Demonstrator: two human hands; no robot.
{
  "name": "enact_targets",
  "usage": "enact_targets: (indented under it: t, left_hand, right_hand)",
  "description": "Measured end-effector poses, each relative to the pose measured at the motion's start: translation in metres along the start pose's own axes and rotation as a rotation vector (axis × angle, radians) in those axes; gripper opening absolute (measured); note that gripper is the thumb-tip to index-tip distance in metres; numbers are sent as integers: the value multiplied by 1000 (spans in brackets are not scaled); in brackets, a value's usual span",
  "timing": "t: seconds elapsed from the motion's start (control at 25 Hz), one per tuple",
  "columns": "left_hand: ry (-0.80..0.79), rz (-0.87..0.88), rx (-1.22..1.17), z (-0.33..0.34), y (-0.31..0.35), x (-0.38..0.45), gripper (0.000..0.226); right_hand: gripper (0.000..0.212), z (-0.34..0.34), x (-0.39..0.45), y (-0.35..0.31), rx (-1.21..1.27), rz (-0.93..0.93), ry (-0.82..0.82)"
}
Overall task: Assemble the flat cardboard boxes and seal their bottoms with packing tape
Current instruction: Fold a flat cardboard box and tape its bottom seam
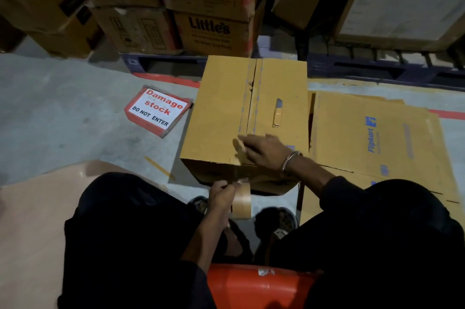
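Observation:
An assembled brown cardboard box stands on the floor in front of my knees, its closed flaps facing up with a centre seam running away from me. My right hand lies flat on the near end of that seam, fingers straight, pressing tape down at the box's near edge. Below the box's near face, my left hand grips a roll of brown packing tape, with the tape strip running up to the box. A small cutter lies on the right flap.
A stack of flat Flipkart boxes lies to the right. On the floor at left is a "Damage stock" sign. Stacked cartons on blue pallets stand behind. An orange seat is under me; a tape scrap lies nearby.

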State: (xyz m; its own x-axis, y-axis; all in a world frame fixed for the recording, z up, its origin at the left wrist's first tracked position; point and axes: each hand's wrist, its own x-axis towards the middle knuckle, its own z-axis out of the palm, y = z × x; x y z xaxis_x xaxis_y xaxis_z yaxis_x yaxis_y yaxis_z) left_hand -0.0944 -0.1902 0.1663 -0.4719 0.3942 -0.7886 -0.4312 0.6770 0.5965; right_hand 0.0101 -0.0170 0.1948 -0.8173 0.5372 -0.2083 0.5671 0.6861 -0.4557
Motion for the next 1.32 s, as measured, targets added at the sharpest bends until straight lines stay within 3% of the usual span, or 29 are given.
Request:
enact_targets:
  t: [0.08,0.16,0.32,0.44,0.6,0.72,0.88,1.08,1.32]
  left_hand:
    - [-43,-9,-20,-2,1,2,38]
    - [-85,-8,20,-2,4,0,34]
    - [-194,-31,39,-1,9,-3,27]
    - [-248,-58,-31,-1,10,-3,20]
    - [-248,-4,-26,-2,5,-3,21]
    - [-242,15,-69,-4,2,0,25]
    - [-218,31,-91,-6,1,0,23]
    - [-167,39,-86,-5,2,0,19]
    - [-145,82,-79,-5,3,-10,14]
  right_hand:
    - [34,-21,9,20,74,235,337]
    - [29,-34,15,45,66,533,512]
    - [43,-44,25,61,172,787,526]
    - [25,-46,42,61,208,861,481]
    - [13,-49,45,53,311,806,389]
    - [8,-61,25,26,368,649,369]
    - [20,-70,-33,-28,277,352,230]
    - [24,-23,-115,-57,183,220,287]
    - [29,13,-102,-58,11,154,220]
